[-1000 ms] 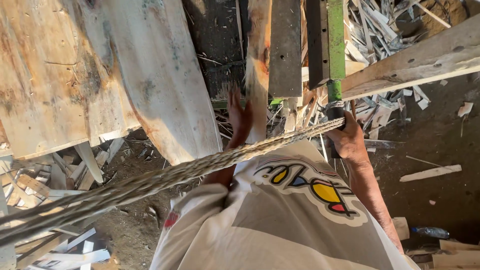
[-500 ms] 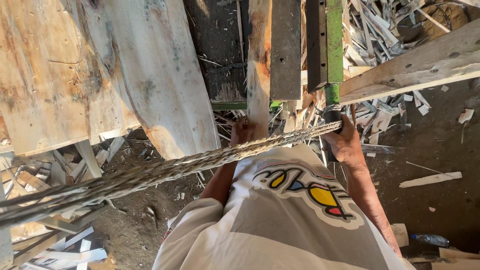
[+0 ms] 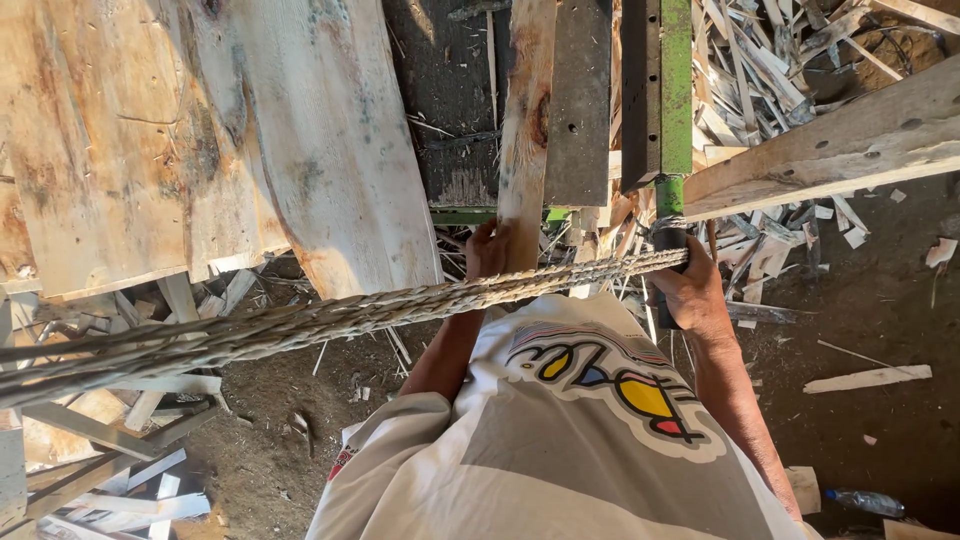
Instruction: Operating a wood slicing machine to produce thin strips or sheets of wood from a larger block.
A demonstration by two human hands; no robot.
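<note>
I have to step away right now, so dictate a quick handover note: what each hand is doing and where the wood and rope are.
Left hand: grip on the near end of the narrow plank, which lies lengthwise on the dark machine bed.
Right hand: closed on the green lever beside the bed.
Twisted rope: stretched across in front of the body, running to the lever.
Wide boards stacked left; offcuts piled right.
Done: plank is on the bed. Left: cannot tell how far it must go.
</note>
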